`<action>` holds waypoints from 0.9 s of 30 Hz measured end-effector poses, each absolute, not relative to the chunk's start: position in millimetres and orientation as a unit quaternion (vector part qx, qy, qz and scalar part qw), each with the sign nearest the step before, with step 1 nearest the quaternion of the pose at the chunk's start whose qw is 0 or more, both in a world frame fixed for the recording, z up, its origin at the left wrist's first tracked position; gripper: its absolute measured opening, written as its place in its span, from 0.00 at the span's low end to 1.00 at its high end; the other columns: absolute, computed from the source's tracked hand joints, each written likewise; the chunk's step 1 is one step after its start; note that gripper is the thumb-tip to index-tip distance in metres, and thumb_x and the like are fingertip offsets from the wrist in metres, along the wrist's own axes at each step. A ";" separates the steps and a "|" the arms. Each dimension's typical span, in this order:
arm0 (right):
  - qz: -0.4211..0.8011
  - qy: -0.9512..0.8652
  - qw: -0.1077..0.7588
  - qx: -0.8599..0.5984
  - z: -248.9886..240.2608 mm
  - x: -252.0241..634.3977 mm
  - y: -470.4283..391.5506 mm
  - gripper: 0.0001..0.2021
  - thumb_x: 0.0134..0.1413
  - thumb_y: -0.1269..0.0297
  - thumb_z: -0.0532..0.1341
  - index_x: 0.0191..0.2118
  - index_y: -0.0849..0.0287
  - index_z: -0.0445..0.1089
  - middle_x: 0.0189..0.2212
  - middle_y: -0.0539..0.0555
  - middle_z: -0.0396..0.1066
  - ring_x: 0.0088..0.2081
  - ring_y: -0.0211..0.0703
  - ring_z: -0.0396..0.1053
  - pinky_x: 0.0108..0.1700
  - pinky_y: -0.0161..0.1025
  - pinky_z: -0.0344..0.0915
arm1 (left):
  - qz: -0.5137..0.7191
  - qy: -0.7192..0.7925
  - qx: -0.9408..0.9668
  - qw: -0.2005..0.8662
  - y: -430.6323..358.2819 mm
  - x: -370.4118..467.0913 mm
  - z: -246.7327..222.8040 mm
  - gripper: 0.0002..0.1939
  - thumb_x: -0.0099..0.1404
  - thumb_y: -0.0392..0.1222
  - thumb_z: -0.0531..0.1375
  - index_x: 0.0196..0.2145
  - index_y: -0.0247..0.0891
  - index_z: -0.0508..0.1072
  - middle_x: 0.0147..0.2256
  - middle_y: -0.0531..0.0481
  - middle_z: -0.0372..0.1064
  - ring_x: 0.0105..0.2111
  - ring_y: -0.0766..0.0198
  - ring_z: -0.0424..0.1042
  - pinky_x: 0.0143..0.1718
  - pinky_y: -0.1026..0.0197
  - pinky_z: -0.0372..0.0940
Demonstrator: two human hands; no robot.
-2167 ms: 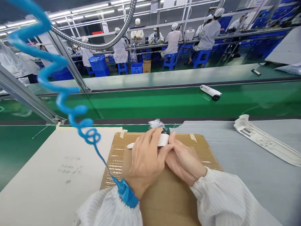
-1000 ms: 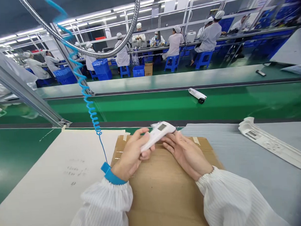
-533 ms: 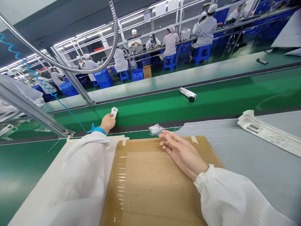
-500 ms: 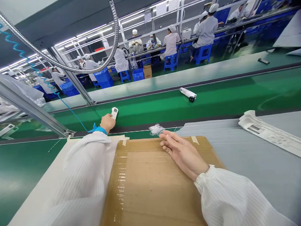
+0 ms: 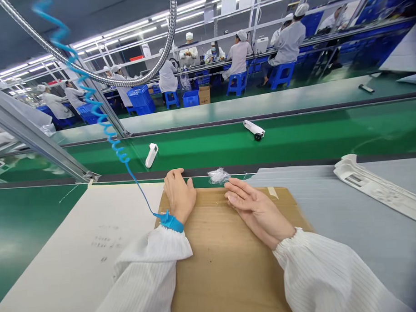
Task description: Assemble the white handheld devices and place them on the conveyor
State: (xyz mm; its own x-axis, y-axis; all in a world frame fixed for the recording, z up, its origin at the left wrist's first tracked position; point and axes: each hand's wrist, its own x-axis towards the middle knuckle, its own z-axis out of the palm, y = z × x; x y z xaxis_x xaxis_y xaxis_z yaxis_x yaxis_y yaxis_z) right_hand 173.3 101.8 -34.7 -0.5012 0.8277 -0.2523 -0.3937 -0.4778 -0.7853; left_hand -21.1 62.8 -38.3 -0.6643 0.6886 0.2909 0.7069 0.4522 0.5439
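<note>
My left hand (image 5: 180,194), with a blue wrist strap (image 5: 170,221) below it, rests at the far left corner of a cardboard sheet or box (image 5: 229,269). Its thumb stands apart from the fingers and it holds nothing. Over the far right part of the cardboard, my right hand (image 5: 259,211) is open, fingers stretched out and nothing in it. Just beyond its fingertips lies a small heap of clear plastic film (image 5: 218,175). On the green belt ahead lie a white handheld device (image 5: 152,155) and, farther right, another white device with a black end (image 5: 254,130).
A long white plastic part (image 5: 379,186) lies on grey foam sheeting (image 5: 333,224) at right. White paper (image 5: 81,242) covers the left side. A coiled blue cord (image 5: 100,119) hangs to my wrist, and a metal hose (image 5: 137,80) loops overhead. Several people in white sit at benches beyond.
My left hand has let go of the white handheld device on the belt and drawn back right, onto the cardboard's edge. My right hand has hardly moved.
</note>
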 end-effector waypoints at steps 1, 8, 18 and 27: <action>0.797 -0.339 0.382 -0.323 -33.7 173.1 101.2 0.23 0.39 0.71 0.77 0.45 0.53 0.77 0.52 0.54 0.74 0.46 0.39 0.72 0.53 0.36 0.70 | -0.325 -0.846 -0.423 0.019 61.6 -18.3 -38.5 0.18 0.67 0.36 0.57 0.55 0.34 0.65 0.55 0.36 0.63 0.59 0.47 0.61 0.59 0.46 0.58; 0.789 -0.349 0.374 -0.340 -34.7 173.4 102.4 0.20 0.41 0.66 0.77 0.44 0.51 0.78 0.45 0.50 0.76 0.40 0.36 0.71 0.41 0.31 0.71 | -0.372 -0.839 -0.397 -0.017 59.5 -19.5 -34.9 0.23 0.67 0.35 0.56 0.59 0.38 0.58 0.56 0.37 0.59 0.56 0.50 0.68 0.59 0.43 0.58; 0.804 -0.341 0.374 -0.312 -35.3 174.9 103.1 0.24 0.37 0.75 0.77 0.44 0.53 0.77 0.44 0.50 0.75 0.44 0.35 0.72 0.49 0.29 0.70 | -0.365 -0.842 -0.397 -0.014 59.8 -18.4 -36.4 0.22 0.67 0.35 0.57 0.58 0.37 0.60 0.57 0.36 0.59 0.54 0.51 0.69 0.59 0.44 0.57; 0.803 -0.328 0.379 -0.323 -31.5 174.0 101.9 0.21 0.38 0.72 0.77 0.42 0.54 0.77 0.43 0.51 0.75 0.40 0.34 0.71 0.45 0.30 0.70 | -0.361 -0.842 -0.401 -0.016 60.1 -20.4 -38.8 0.21 0.67 0.37 0.57 0.57 0.38 0.61 0.57 0.37 0.58 0.54 0.50 0.69 0.59 0.43 0.58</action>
